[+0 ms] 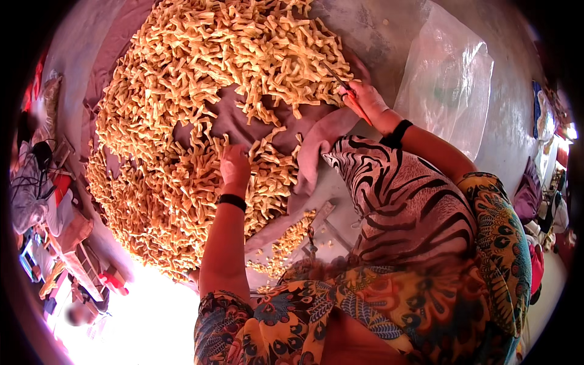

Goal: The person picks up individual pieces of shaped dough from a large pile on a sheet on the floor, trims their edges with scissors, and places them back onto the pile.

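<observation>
A broad heap of pale yellow, stick-like pieces (pixel 182 79), many with forked or flared ends, is spread over a mauve cloth (pixel 246 121). Down among them is my left hand (pixel 235 165), its fingers curled together at the edge of a bare patch of cloth; what they hold is hidden. At the heap's right edge my right hand (pixel 367 100) is closed around red-handled scissors (pixel 360 108). Their dark, narrow blades point away from me, up and left toward the pieces. Both wrists wear black bands.
A clear plastic bag (pixel 447 82) lies on the grey floor at the right. Small yellow bits (pixel 292 240) are scattered near my body. Zebra-striped fabric (pixel 413 201) covers my leg. Clutter, including a wooden frame (pixel 79 267), lines the left side. Bags and cloths (pixel 535 188) stand far right.
</observation>
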`<state>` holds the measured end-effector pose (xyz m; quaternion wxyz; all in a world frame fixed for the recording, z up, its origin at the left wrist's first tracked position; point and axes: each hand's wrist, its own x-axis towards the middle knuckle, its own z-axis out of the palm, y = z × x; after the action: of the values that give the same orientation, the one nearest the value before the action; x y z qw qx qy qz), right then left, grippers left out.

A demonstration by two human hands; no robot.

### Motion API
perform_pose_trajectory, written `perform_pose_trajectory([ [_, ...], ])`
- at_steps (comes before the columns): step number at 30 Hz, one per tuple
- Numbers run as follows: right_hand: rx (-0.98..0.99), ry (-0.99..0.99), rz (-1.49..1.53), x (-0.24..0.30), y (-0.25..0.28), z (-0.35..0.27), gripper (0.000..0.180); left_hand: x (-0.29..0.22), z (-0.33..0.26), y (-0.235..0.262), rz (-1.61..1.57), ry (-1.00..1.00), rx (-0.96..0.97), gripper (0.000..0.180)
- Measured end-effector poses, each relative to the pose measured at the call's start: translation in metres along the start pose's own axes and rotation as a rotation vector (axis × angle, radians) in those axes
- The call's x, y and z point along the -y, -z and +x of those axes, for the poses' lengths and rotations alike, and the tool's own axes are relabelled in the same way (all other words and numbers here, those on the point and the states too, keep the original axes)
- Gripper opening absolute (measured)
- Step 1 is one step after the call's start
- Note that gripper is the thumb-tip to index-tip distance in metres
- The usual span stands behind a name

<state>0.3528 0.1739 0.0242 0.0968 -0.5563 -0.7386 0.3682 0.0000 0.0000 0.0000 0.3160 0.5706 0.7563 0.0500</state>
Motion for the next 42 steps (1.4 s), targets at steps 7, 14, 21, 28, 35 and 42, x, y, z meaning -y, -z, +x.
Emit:
perform_pose_trajectory([
  [7, -0.015, 0.051, -0.037, -0.003, 0.006, -0.015, 0.019, -0.090, 0.068, 0.014, -0.063, -0.357, -0.193, 0.046],
  [14, -0.006, 0.016, -0.041, -0.001, 0.007, -0.011, 0.020, -0.050, 0.054, 0.015, 0.293, -0.321, 0.326, 0.046],
  [21, -0.121, 0.093, 0.046, -0.008, 0.010, -0.013, 0.015, -0.008, -0.062, 0.027, 0.389, -0.394, 0.279, 0.047],
  [28, -0.082, 0.001, 0.020, 0.004, 0.007, -0.011, 0.017, -0.005, -0.058, 0.039, -0.053, -0.289, 0.018, 0.022],
  [35, -0.049, -0.074, 0.051, 0.012, 0.017, -0.010, 0.017, -0.033, 0.045, 0.036, 0.096, -0.059, -0.225, 0.034],
  [42, 0.032, -0.081, -0.217, -0.009, 0.023, 0.009, 0.027, -0.069, 0.035, -0.014, 0.293, -0.146, 0.030, 0.048],
])
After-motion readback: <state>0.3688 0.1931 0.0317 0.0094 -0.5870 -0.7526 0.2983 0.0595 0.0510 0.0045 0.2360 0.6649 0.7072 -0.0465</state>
